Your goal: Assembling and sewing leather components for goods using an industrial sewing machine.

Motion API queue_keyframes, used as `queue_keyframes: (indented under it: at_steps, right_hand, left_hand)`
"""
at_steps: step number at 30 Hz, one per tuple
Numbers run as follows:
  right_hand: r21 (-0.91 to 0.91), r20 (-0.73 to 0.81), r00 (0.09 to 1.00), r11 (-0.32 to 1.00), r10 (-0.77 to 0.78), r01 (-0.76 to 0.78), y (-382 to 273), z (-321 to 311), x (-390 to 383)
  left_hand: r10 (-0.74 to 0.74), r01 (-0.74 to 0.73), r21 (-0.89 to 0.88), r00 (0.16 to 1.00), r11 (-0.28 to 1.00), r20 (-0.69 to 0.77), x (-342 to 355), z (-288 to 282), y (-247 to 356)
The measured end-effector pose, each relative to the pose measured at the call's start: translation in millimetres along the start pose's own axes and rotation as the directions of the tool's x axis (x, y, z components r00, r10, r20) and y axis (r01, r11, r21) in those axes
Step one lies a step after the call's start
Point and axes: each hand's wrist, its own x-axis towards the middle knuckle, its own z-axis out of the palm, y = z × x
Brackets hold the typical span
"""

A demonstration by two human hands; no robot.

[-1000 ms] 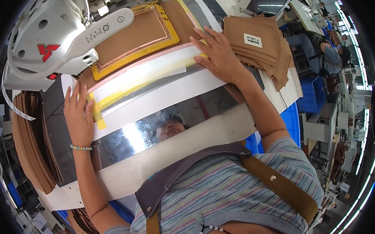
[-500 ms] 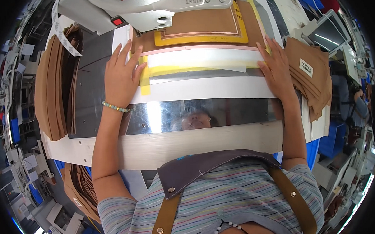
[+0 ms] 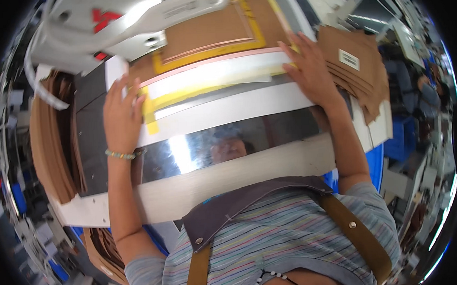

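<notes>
My left hand lies with its fingers stretched out at the left end of a white strip, beside a piece of yellow tape. My right hand rests on the right end, fingers apart at the edge of a brown panel. Neither hand grips anything. A pink band runs along the panel's near edge between my hands. On the panel sits a yellow frame. Over its left part reaches the pale arm of a sewing machine, which hides some of the panel.
Brown folded pieces stand stacked at the left. More brown pieces, with a white label on top, lie at the right. Nearer me are a shiny metal plate and a pale board. A grey screen-like box stands at back right.
The view has tilted and shifted, so the bench and machine appear further left and turned. Both hands keep about the same places on the work. The picture is more blurred.
</notes>
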Motion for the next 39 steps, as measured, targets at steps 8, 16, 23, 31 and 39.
queue_keyframes:
  at_steps: [8,16,23,31,39]
  right_hand:
    - [-0.052,-0.202,0.978,0.998,-0.052,0.042,16.4,-23.7,7.4]
    - [-0.039,0.0,0.848,0.847,0.53,-0.53,116.0,-73.4,-26.4]
    - [0.126,0.136,0.929,0.924,0.343,-0.36,125.0,-95.8,0.9]
    - [0.438,-0.132,0.967,0.862,-0.218,0.254,-3.3,8.3,154.0]
    - [-0.048,-0.134,0.944,0.954,-0.301,0.297,-75.9,61.3,205.4]
  left_hand:
    - [-0.002,0.002,-0.005,0.997,1.0,0.075,-3.3,7.0,-7.0]
    - [-0.041,0.045,-0.052,0.996,0.998,0.083,-6.9,-4.2,-8.5]
    - [-0.101,0.106,-0.24,0.994,0.965,0.032,5.8,-28.8,-23.4]
    - [0.076,-0.068,-0.123,0.995,0.99,0.059,46.0,4.8,-49.5]
    - [0.046,0.03,-0.255,0.957,0.966,0.285,81.5,44.6,-37.6]
